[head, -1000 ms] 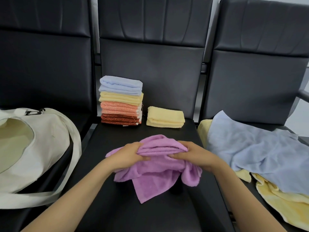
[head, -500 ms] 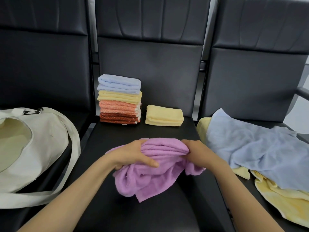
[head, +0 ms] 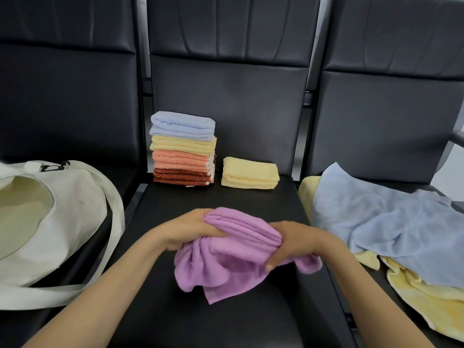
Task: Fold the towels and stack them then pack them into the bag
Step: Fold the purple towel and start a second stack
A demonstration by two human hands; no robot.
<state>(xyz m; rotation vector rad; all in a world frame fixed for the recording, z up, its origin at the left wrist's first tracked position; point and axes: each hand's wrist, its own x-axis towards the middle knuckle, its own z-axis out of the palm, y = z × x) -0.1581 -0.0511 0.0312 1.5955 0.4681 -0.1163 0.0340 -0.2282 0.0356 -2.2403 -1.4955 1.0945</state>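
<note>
A crumpled purple towel point(head: 233, 257) is bunched between my hands over the middle seat. My left hand point(head: 190, 229) grips its left end and my right hand point(head: 293, 242) grips its right end, with loose cloth hanging below. At the back of the seat stands a stack of folded towels point(head: 183, 148): blue on top, then yellow, orange and rust. A single folded yellow towel point(head: 249, 173) lies beside the stack. The cream tote bag point(head: 50, 222) lies open on the left seat.
Unfolded towels lie on the right seat: a blue one point(head: 391, 222) over yellow ones point(head: 426, 297). Dark seat backs point(head: 226, 71) rise behind everything. The bag's strap point(head: 115, 222) drapes toward the middle seat's left edge.
My hands have gathered the purple towel tighter and drawn it a little nearer to me; more pleats show along its top edge. The stacks and bag have not moved.
</note>
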